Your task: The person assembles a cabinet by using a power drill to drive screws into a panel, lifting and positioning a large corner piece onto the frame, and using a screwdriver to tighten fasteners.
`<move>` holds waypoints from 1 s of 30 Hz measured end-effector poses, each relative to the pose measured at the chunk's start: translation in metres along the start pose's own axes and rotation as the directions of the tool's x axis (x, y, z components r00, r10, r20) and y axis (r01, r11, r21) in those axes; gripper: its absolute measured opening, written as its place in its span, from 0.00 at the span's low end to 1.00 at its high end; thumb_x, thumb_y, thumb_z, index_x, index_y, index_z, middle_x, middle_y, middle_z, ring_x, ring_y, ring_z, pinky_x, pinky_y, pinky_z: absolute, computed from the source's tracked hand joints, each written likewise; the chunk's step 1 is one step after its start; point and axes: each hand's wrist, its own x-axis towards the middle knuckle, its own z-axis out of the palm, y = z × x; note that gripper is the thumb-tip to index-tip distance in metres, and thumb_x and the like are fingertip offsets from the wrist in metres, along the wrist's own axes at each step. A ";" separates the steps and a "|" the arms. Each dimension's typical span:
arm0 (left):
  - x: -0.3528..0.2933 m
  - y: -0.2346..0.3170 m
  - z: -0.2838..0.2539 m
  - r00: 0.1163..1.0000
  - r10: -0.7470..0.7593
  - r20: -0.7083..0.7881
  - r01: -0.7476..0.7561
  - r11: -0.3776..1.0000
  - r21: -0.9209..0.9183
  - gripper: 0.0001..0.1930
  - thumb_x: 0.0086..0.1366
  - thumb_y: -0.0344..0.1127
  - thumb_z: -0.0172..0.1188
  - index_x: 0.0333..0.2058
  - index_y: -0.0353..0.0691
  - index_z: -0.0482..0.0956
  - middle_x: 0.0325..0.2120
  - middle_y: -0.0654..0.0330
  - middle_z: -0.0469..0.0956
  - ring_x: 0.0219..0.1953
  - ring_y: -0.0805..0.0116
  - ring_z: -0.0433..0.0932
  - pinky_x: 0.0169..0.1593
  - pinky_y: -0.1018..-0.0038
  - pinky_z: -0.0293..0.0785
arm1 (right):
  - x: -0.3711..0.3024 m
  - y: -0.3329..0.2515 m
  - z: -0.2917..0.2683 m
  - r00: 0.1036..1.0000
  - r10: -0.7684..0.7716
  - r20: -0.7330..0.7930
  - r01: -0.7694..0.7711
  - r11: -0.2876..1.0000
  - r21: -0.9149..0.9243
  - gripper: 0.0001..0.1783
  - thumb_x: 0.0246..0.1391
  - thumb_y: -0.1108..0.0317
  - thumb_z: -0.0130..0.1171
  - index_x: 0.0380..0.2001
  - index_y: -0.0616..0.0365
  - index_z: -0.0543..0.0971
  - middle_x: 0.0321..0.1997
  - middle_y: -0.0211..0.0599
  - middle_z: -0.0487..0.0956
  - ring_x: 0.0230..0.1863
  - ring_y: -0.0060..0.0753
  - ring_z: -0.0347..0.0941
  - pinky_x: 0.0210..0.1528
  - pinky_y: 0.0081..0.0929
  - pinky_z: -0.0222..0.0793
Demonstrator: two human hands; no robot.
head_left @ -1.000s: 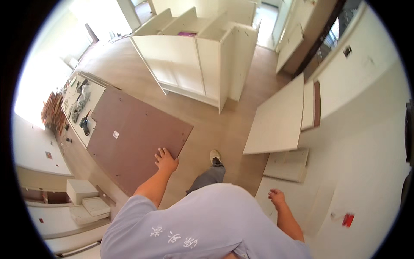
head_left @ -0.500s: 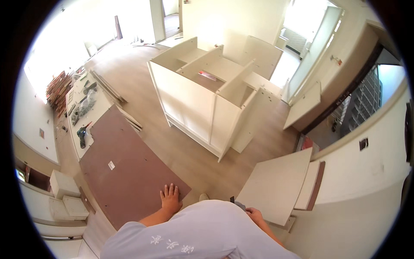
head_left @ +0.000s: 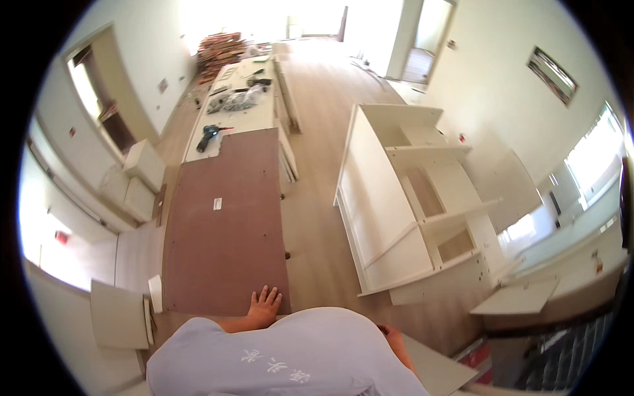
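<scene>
Left hand [head_left: 265, 305] flat on brown panel [head_left: 221, 241] near edge, floor [head_left: 314, 198] alongside; right hand [head_left: 393, 336] grip unclear.

Over the last second the view has swung left, so that the brown panel [head_left: 224, 237], earlier slanting off toward the upper left, now runs almost straight ahead, while the white cabinet [head_left: 382, 208] has shifted to the right of the picture. The left grip [head_left: 265, 309] lies closer to the panel's right near corner than at first, and the right grip [head_left: 392, 336], then well out from the body, is drawn in beside the shirt [head_left: 310, 343], partly hidden. The shoe and trouser leg have dropped out of sight behind the shirt.
</scene>
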 end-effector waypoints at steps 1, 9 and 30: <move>-0.002 0.004 0.008 0.999 -0.037 -0.023 0.038 0.999 0.028 0.40 0.68 0.45 0.59 0.76 0.48 0.55 0.78 0.54 0.47 0.80 0.43 0.41 0.74 0.33 0.44 | 0.017 -0.019 -0.015 0.999 -0.049 0.016 0.049 0.999 -0.002 0.21 0.62 0.60 0.65 0.54 0.60 0.82 0.53 0.47 0.86 0.53 0.41 0.84 0.57 0.34 0.78; -0.029 0.031 -0.009 0.923 -0.385 -0.028 0.357 0.879 -0.315 0.43 0.60 0.41 0.68 0.73 0.45 0.60 0.77 0.54 0.49 0.79 0.49 0.44 0.77 0.49 0.49 | 0.125 -0.071 -0.051 0.881 -0.169 0.441 0.213 0.976 -0.052 0.21 0.63 0.62 0.65 0.55 0.59 0.82 0.53 0.44 0.86 0.53 0.39 0.83 0.56 0.33 0.78; -0.086 -0.160 0.082 0.278 -0.623 0.731 -0.555 -0.725 -0.407 0.28 0.77 0.45 0.58 0.67 0.35 0.66 0.66 0.50 0.70 0.62 0.48 0.74 0.64 0.50 0.75 | 0.191 -0.211 0.161 0.405 -0.014 0.914 0.557 0.796 -0.235 0.33 0.66 0.47 0.61 0.65 0.58 0.75 0.63 0.50 0.80 0.65 0.46 0.76 0.67 0.39 0.70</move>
